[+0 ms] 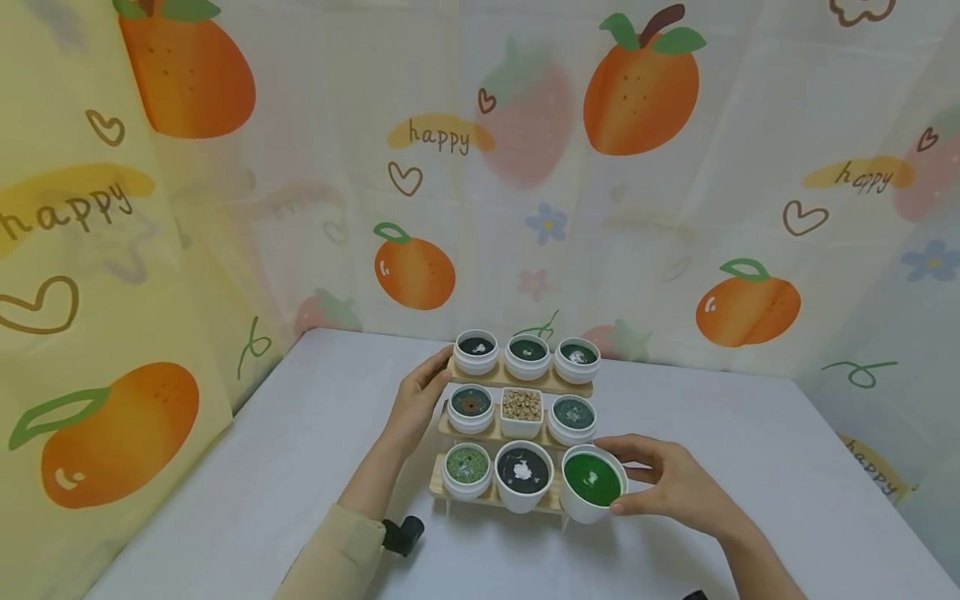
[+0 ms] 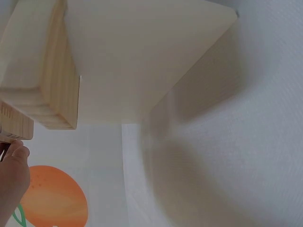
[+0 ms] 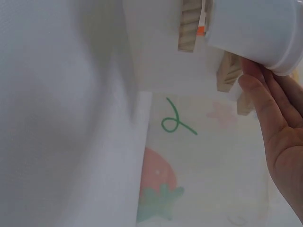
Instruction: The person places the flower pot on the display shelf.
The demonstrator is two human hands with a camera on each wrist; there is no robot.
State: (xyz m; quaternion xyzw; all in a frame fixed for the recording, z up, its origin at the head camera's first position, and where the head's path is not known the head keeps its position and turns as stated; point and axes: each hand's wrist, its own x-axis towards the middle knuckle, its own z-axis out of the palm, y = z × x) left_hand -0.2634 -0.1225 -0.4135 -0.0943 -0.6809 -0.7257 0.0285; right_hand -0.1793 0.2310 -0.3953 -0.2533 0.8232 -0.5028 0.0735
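A three-tier wooden stand (image 1: 558, 383) with white side panels bears several white cups in three rows. My left hand (image 1: 422, 396) grips the left end of its top board; in the left wrist view that hand (image 2: 13, 172) is small, at the board's end. At the front right, my right hand (image 1: 675, 483) holds a white cup of bright green content (image 1: 592, 479) between thumb and fingers. From the right wrist, its fingers (image 3: 270, 101) lie against this cup (image 3: 253, 30). Whether the cup rests on the board I cannot tell. Beside it stands a white cup with dark content (image 1: 522, 475).
A square white cup of beige bits (image 1: 522, 408) sits mid-stand. Cups with dark content, such as the top-left one (image 1: 476, 352), line the upper board. The white-covered table (image 1: 300, 467) meets a fruit-printed cloth (image 1: 480, 233) behind the stand and at the left.
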